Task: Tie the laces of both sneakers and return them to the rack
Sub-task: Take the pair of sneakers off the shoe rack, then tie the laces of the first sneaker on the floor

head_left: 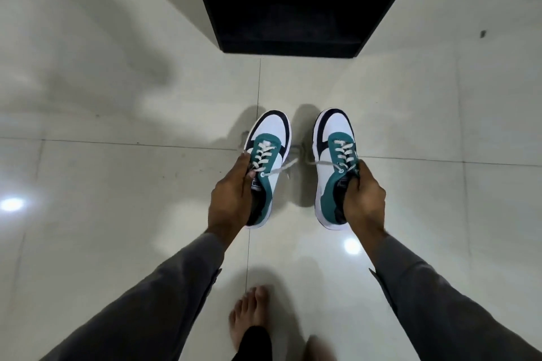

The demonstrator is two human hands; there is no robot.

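Observation:
Two white, teal and navy sneakers point away from me over the floor. My left hand grips the left sneaker at its collar, fingers inside the opening. My right hand grips the right sneaker the same way. Both sneakers' white laces hang loose and untied between the two shoes. A black shoe rack stands ahead at the top of the view, its shelves dark. The heels of both sneakers are partly hidden by my hands.
The floor is glossy white tile with light reflections. My bare foot and a dark trouser leg show at the bottom centre. A white wall base runs behind the rack.

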